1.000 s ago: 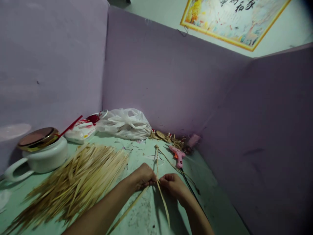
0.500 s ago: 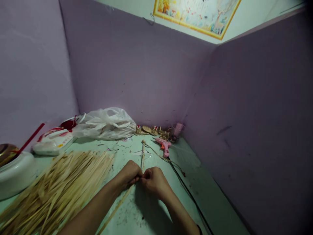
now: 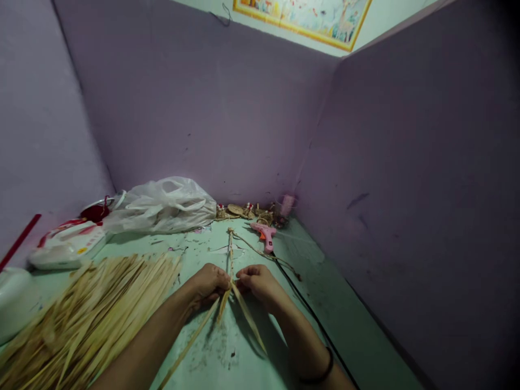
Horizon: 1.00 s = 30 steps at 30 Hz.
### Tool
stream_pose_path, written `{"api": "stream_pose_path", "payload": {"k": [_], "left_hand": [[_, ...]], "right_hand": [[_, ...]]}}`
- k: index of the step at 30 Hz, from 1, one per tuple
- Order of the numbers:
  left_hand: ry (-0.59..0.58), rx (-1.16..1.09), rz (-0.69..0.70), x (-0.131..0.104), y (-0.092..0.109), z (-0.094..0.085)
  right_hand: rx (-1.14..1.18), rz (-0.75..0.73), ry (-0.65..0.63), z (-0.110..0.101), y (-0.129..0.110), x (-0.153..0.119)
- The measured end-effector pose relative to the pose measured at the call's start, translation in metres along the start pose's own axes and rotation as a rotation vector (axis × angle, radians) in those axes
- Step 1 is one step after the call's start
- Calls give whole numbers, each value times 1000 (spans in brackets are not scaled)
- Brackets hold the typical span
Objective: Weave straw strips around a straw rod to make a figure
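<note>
The two hands, meeting at the braid half a second earlier, now stand slightly apart, and pale loose strips (image 3: 249,319) have come into view, fanned out below them. The left hand (image 3: 207,283) has its grip clamped on the lower end of the thin straw braid (image 3: 231,252), which lies lengthwise on the green counter (image 3: 203,371), its knotted top pointing away from the person. The right hand (image 3: 260,281) is just beside it, thumb and fingers bent; whether its grip is closed on a strip cannot be told. A dark band (image 3: 320,374) circles the right forearm. Beyond the hands lie a pink glue gun (image 3: 267,235) with a black cord (image 3: 309,306) and, by the wall, small straw ornaments (image 3: 235,210). At left, a pile of dried straw (image 3: 93,309) spreads near a white packet (image 3: 69,246) and a crumpled plastic bag (image 3: 166,208).
</note>
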<state>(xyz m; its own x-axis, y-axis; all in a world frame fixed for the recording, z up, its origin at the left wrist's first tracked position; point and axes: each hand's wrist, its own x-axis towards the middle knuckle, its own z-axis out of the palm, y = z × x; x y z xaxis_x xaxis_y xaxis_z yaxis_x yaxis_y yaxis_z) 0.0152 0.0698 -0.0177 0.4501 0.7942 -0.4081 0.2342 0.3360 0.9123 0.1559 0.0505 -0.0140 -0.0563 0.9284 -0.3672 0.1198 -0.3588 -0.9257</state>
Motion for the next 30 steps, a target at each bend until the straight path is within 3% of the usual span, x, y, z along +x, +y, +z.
{"api": "stream_pose_path", "payload": {"k": [3,10,20,25,30], "left_hand": [[-7,-23,37,0,1,1],[21,49,31,1,1,-3],[30,126,36,-5,9,1],[15,128,49,-2,7,-1],[135,379,19,-2,4,-7]], "right_hand": [[127,92,-213,7,-4,-7],[-86,20,-22,8,7,3],[53,37,-86,16,6,1],[-63,-21,-55,14,5,1],[-16,7,-44,12,9,3]]}}
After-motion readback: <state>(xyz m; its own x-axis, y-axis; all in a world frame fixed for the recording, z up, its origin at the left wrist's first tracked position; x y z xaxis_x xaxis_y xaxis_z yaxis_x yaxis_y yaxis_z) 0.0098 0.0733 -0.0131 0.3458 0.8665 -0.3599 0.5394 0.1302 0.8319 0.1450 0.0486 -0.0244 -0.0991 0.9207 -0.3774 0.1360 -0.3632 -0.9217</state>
